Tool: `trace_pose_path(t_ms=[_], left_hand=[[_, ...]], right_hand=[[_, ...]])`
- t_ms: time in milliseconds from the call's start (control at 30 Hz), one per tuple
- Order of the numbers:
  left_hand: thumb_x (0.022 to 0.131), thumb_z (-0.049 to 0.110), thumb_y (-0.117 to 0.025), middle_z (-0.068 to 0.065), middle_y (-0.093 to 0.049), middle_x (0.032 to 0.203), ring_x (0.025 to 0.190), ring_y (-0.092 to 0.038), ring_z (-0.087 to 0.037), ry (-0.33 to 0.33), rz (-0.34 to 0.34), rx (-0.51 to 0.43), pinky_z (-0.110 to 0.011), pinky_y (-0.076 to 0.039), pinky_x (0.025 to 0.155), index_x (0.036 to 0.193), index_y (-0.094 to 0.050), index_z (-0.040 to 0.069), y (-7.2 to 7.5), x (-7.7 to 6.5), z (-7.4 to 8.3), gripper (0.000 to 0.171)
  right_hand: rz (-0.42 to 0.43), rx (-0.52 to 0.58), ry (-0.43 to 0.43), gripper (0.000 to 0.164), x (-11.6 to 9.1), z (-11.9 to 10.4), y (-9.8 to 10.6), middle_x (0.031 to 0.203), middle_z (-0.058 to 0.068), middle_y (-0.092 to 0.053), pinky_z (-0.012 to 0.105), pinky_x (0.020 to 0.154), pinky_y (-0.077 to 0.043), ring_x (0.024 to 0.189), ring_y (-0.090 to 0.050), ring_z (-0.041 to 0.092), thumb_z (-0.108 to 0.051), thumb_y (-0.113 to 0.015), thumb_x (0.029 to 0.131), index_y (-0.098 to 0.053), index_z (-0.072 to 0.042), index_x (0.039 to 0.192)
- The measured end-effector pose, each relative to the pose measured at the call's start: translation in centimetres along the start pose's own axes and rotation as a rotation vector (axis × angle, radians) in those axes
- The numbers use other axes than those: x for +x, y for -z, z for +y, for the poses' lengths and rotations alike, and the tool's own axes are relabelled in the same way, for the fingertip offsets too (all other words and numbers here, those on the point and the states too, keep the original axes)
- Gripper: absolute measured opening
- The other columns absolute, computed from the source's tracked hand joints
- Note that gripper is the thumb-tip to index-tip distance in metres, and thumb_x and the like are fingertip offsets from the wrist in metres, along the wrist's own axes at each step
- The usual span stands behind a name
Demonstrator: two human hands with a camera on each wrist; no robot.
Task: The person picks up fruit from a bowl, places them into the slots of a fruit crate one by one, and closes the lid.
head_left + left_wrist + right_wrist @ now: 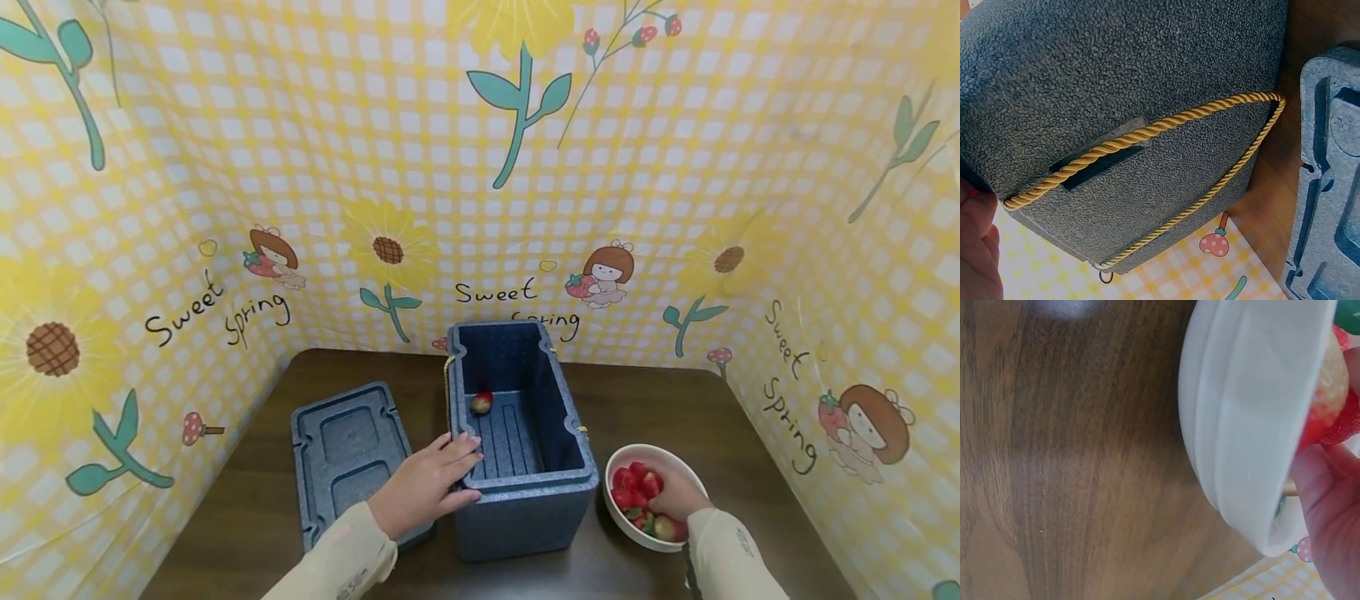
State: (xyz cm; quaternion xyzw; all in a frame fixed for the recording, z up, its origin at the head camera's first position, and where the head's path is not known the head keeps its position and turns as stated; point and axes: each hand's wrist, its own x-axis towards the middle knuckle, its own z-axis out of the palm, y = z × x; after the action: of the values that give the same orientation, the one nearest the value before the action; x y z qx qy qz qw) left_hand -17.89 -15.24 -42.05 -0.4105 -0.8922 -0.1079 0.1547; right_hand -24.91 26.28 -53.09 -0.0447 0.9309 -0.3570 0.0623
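Observation:
A dark blue-grey foam box (517,517) stands lidless on the table. Inside, one red and pale strawberry (482,403) lies on the ribbed floor near the left wall. My left hand (431,483) rests on the box's left front rim, fingers stretched over the edge and thumb at the front corner. To the box's right, a white bowl (619,454) holds several red strawberries (626,480), some with green leaves. My right hand (678,493) reaches into it. In the right wrist view, its thumb and a finger pinch a strawberry (1349,419), partly cut off by the frame edge.
The box's lid (352,437) lies flat on the dark wooden table (247,500), left of the box. A twisted gold cord (1166,125) runs along the box's side. A yellow checked cloth (420,167) with flower prints hangs behind and at both sides.

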Motion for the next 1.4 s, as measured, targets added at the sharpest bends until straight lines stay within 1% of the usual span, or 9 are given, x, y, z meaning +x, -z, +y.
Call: trace_pose_path(t_ms=[133,267,433,567,667,833,900,1067,1400], left_hand=[[0.096,0.041,-0.053,-0.016,-0.057,0.132,0.125,-0.051,-0.026,-0.007,-0.002,0.005,-0.046,-0.038,0.104,0.123,-0.062,-0.002,0.1,0.0,-0.1,0.052],[0.096,0.042,-0.052,-0.016,-0.057,0.131,0.124,-0.052,-0.026,-0.030,0.009,0.019,-0.045,-0.039,0.103,0.123,-0.063,-0.002,0.0,0.1,-0.3,0.052],[0.096,0.042,-0.052,-0.015,-0.059,0.130,0.122,-0.054,-0.025,-0.048,0.017,0.034,-0.044,-0.041,0.102,0.121,-0.064,-0.001,0.0,0.0,-0.5,0.052],[0.095,0.042,-0.054,-0.015,-0.060,0.129,0.122,-0.054,-0.025,-0.047,0.017,0.037,-0.044,-0.041,0.101,0.120,-0.065,-0.001,0.0,-0.2,-0.5,0.051],[0.095,0.041,-0.055,-0.015,-0.059,0.130,0.123,-0.053,-0.025,-0.042,0.012,0.029,-0.045,-0.040,0.102,0.121,-0.065,-0.001,0.1,-0.2,-0.4,0.050],[0.094,0.040,-0.057,-0.015,-0.058,0.131,0.124,-0.053,-0.024,-0.043,0.012,0.025,-0.044,-0.040,0.103,0.122,-0.064,0.000,0.0,0.1,-0.5,0.050],[0.094,0.040,-0.057,-0.014,-0.058,0.131,0.123,-0.053,-0.024,-0.043,0.009,0.027,-0.044,-0.040,0.103,0.122,-0.064,0.000,-0.1,0.1,-0.5,0.050],[0.095,0.040,-0.056,-0.014,-0.058,0.131,0.124,-0.053,-0.024,-0.032,-0.007,0.014,-0.045,-0.039,0.103,0.123,-0.064,0.000,-0.1,0.1,-0.6,0.050],[0.093,0.040,-0.058,-0.014,-0.059,0.130,0.122,-0.054,-0.024,-0.058,0.028,0.033,-0.044,-0.041,0.102,0.121,-0.065,0.000,-0.3,-0.1,-0.7,0.049]], right_hand=[[-0.034,-0.038,-0.089,0.046,0.1,-0.5,0.7,0.103,0.022,-0.062,0.048,0.078,-0.053,0.092,-0.055,0.036,0.006,-0.077,0.061,-0.065,0.005,0.106],[-0.070,-0.064,-0.139,0.057,0.1,-1.1,1.7,0.105,0.026,-0.060,0.046,0.073,-0.055,0.092,-0.056,0.038,0.005,-0.076,0.066,-0.058,0.007,0.120],[-0.058,-0.042,-0.089,0.060,0.3,-2.3,3.1,0.104,0.029,-0.058,0.045,0.066,-0.056,0.088,-0.057,0.037,0.009,-0.070,0.071,-0.050,0.008,0.128],[-0.030,-0.072,-0.009,0.055,0.7,-3.2,4.1,0.104,0.031,-0.058,0.050,0.072,-0.054,0.088,-0.058,0.040,0.009,-0.064,0.076,-0.048,0.009,0.128],[0.007,-0.070,0.006,0.052,0.9,-3.8,4.7,0.107,0.033,-0.057,0.051,0.079,-0.052,0.090,-0.059,0.040,0.005,-0.064,0.081,-0.046,0.009,0.130],[0.049,0.083,-0.013,0.050,1.1,-5.0,5.7,0.111,0.037,-0.052,0.041,0.068,-0.055,0.082,-0.060,0.035,0.004,-0.057,0.088,-0.037,0.012,0.134],[0.057,0.117,-0.021,0.051,1.1,-5.5,6.0,0.114,0.038,-0.051,0.042,0.072,-0.056,0.088,-0.060,0.039,0.001,-0.057,0.090,-0.035,0.012,0.135],[0.093,0.142,-0.028,0.053,1.8,-6.6,6.6,0.118,0.036,-0.054,0.047,0.085,-0.052,0.102,-0.058,0.044,-0.008,-0.061,0.090,-0.040,0.010,0.135],[0.141,0.190,0.048,0.052,3.5,-10.0,7.7,0.117,0.037,-0.054,0.037,0.076,-0.056,0.098,-0.060,0.039,-0.006,-0.062,0.089,-0.041,0.012,0.133]])
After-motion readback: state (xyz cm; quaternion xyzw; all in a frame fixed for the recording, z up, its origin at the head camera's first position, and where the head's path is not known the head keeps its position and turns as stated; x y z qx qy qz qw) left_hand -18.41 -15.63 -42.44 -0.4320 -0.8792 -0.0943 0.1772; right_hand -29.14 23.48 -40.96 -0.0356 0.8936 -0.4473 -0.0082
